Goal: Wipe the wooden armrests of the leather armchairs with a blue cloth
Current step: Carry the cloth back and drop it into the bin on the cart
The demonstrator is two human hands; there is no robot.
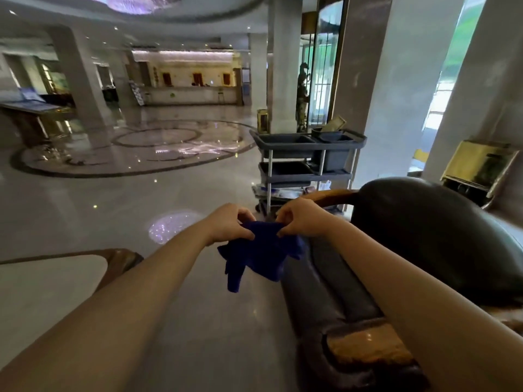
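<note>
- You are pinching the crumpled blue cloth (259, 254) in each grip, left hand (226, 223) and right hand (301, 219), in mid-air.
- The dark leather armchair's (424, 236) brown wooden armrest (328, 197) is waiting beyond; wiping looks not yet begun.

Blue cloth (259, 257) bunched, w/ armchair (424, 239) beside

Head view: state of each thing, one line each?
Blue cloth: bunched, held in the air, hanging down.
Left hand: pinching the cloth's top edge.
Right hand: pinching the same edge.
Armchair: unoccupied, wooden armrest untouched.
Cleaning cart: parked behind the chair.
</note>
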